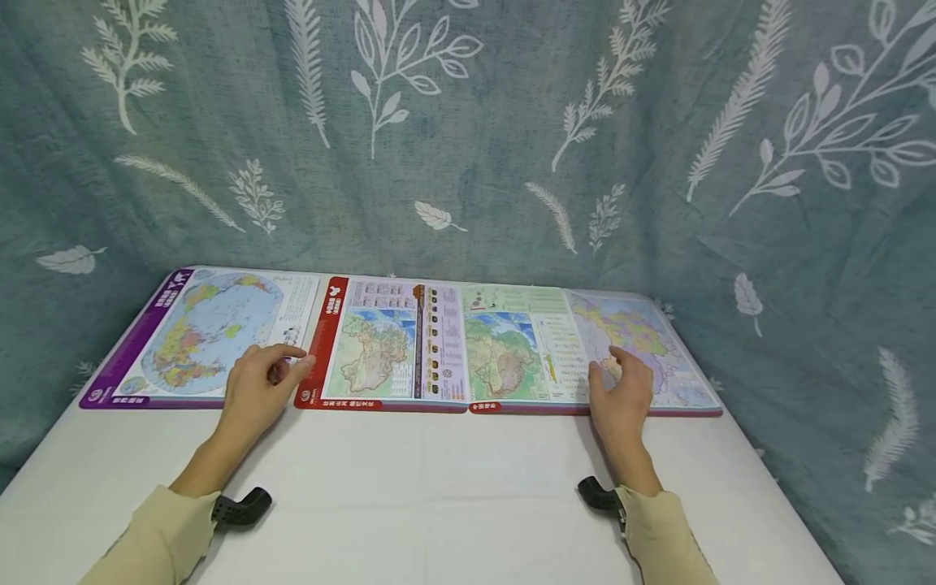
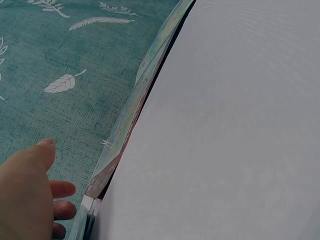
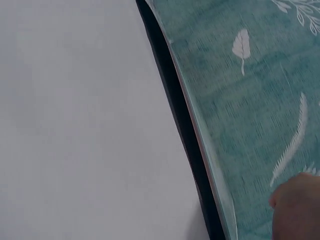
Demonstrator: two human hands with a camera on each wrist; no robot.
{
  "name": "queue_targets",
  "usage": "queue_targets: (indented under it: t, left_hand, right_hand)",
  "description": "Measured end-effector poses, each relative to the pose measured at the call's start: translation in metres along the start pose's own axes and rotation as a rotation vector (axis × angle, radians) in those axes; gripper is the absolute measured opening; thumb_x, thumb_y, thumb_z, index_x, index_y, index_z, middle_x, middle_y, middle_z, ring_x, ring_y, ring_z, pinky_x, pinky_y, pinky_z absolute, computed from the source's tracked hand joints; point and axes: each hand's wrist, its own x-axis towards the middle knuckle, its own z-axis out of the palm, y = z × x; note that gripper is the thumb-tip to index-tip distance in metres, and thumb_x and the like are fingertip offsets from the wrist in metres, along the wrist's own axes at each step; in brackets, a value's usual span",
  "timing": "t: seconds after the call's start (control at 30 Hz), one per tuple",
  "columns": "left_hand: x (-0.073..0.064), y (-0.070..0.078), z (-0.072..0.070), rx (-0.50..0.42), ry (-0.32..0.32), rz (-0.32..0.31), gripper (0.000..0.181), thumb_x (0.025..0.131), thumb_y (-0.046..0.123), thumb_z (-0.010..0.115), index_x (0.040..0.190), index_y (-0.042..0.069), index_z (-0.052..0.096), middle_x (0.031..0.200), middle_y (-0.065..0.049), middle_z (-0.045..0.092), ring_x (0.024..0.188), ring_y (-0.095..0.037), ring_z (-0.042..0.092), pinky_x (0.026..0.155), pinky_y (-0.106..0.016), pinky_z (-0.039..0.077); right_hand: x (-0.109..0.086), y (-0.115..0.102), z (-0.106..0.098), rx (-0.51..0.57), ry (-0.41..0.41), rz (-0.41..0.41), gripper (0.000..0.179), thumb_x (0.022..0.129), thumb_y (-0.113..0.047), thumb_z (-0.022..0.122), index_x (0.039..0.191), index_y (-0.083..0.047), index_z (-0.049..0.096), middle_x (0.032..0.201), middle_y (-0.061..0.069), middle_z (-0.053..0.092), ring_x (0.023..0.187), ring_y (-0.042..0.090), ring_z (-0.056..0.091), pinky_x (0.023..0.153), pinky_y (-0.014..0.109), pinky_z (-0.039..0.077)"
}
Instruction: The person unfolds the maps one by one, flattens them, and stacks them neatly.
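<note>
Over the seam between a purple-edged world map board (image 1: 219,341) and a red-edged map board (image 1: 376,349) is my left hand (image 1: 254,388), its fingers loosely bent. Thumb and fingers stand apart with nothing between them in the left wrist view, where the hand (image 2: 22,195) shows at lower left. My right hand (image 1: 623,398) hovers at the near edge of the rightmost map board (image 1: 548,357), thumb and index finger spread. Only part of that hand (image 3: 298,207) appears at the lower right in the right wrist view; its fingertips are hidden there.
The boards lie side by side along the back of a white-covered table (image 1: 424,496). Behind them hangs a green curtain (image 1: 468,195) with white leaf patterns. A black wrist mount (image 1: 244,508) sits at the left sleeve, another black mount (image 1: 595,494) at the right sleeve.
</note>
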Motion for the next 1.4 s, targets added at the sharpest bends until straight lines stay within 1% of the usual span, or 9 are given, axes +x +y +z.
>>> queue_targets:
  t: [0.13, 0.33, 0.47, 0.63, 0.87, 1.07, 1.17, 1.27, 1.4]
  left_hand:
    - [-0.001, -0.001, -0.002, -0.005, 0.011, -0.008, 0.017, 0.092, 0.022, 0.081, 0.099, 0.006, 0.079, 0.065, -0.002, 0.05, 0.07, -0.017, 0.037, 0.066, -0.03, 0.025]
    - [-0.005, -0.004, -0.001, -0.007, 0.014, -0.05, 0.019, 0.094, 0.022, 0.08, 0.103, 0.005, 0.079, 0.069, -0.004, 0.055, 0.073, -0.018, 0.039, 0.069, -0.032, 0.027]
    - [-0.005, -0.008, -0.002, -0.001, 0.04, -0.063, 0.019, 0.094, 0.021, 0.08, 0.104, 0.005, 0.079, 0.071, -0.006, 0.059, 0.075, -0.021, 0.044, 0.07, -0.029, 0.028]
    - [0.0, -0.017, -0.012, 0.009, 0.075, -0.072, 0.021, 0.094, 0.024, 0.079, 0.102, 0.004, 0.079, 0.073, -0.009, 0.061, 0.075, -0.022, 0.044, 0.07, -0.028, 0.026]
    - [0.002, -0.028, -0.028, 0.047, 0.069, -0.088, 0.023, 0.095, 0.024, 0.079, 0.103, 0.003, 0.078, 0.076, -0.011, 0.062, 0.077, -0.022, 0.042, 0.072, -0.033, 0.028]
    - [0.0, -0.035, -0.038, 0.066, 0.03, -0.118, 0.026, 0.097, 0.028, 0.077, 0.107, 0.003, 0.077, 0.08, -0.012, 0.063, 0.083, -0.022, 0.043, 0.076, -0.039, 0.027]
    - [0.001, -0.037, -0.042, 0.077, 0.035, -0.119, 0.026, 0.097, 0.027, 0.077, 0.107, 0.003, 0.077, 0.079, -0.011, 0.062, 0.082, -0.022, 0.042, 0.077, -0.039, 0.027]
    - [0.001, -0.039, -0.045, 0.091, 0.044, -0.13, 0.027, 0.097, 0.027, 0.076, 0.106, 0.002, 0.076, 0.078, -0.011, 0.061, 0.082, -0.022, 0.041, 0.078, -0.039, 0.027]
    - [0.0, -0.046, -0.053, 0.111, 0.055, -0.17, 0.028, 0.098, 0.028, 0.074, 0.105, 0.001, 0.076, 0.079, -0.012, 0.061, 0.084, -0.023, 0.042, 0.078, -0.039, 0.027]
  right_hand:
    - [-0.004, -0.014, 0.019, 0.017, -0.029, -0.05, 0.04, 0.09, -0.007, 0.076, 0.125, 0.008, 0.066, 0.118, 0.028, 0.067, 0.112, 0.047, 0.054, 0.099, 0.054, 0.04]
    - [-0.009, -0.042, 0.037, 0.054, -0.095, -0.062, 0.039, 0.092, -0.01, 0.076, 0.126, 0.006, 0.066, 0.12, 0.026, 0.068, 0.113, 0.044, 0.055, 0.099, 0.052, 0.042]
    - [-0.013, -0.066, 0.05, 0.061, -0.144, -0.089, 0.038, 0.093, -0.011, 0.074, 0.126, 0.005, 0.067, 0.12, 0.025, 0.068, 0.113, 0.043, 0.056, 0.099, 0.052, 0.043]
    - [-0.021, -0.101, 0.073, 0.047, -0.208, -0.132, 0.038, 0.093, -0.012, 0.074, 0.126, 0.005, 0.067, 0.122, 0.021, 0.068, 0.115, 0.04, 0.058, 0.101, 0.052, 0.044]
    - [-0.035, -0.141, 0.104, 0.065, -0.266, -0.171, 0.04, 0.092, -0.017, 0.077, 0.126, 0.002, 0.067, 0.124, 0.017, 0.07, 0.118, 0.037, 0.059, 0.104, 0.051, 0.044]
    - [-0.049, -0.173, 0.122, 0.102, -0.305, -0.172, 0.041, 0.092, -0.021, 0.077, 0.126, 0.0, 0.068, 0.123, 0.015, 0.07, 0.117, 0.034, 0.06, 0.102, 0.049, 0.046]
    - [-0.056, -0.187, 0.131, 0.128, -0.304, -0.206, 0.041, 0.091, -0.022, 0.079, 0.124, 0.001, 0.069, 0.119, 0.015, 0.07, 0.112, 0.033, 0.06, 0.097, 0.048, 0.048]
    - [-0.064, -0.201, 0.137, 0.142, -0.317, -0.226, 0.042, 0.092, -0.023, 0.08, 0.124, 0.0, 0.068, 0.119, 0.014, 0.07, 0.111, 0.031, 0.06, 0.097, 0.047, 0.048]
    - [-0.071, -0.219, 0.145, 0.134, -0.37, -0.205, 0.043, 0.093, -0.028, 0.079, 0.126, -0.002, 0.068, 0.121, 0.011, 0.069, 0.114, 0.029, 0.06, 0.1, 0.045, 0.047]
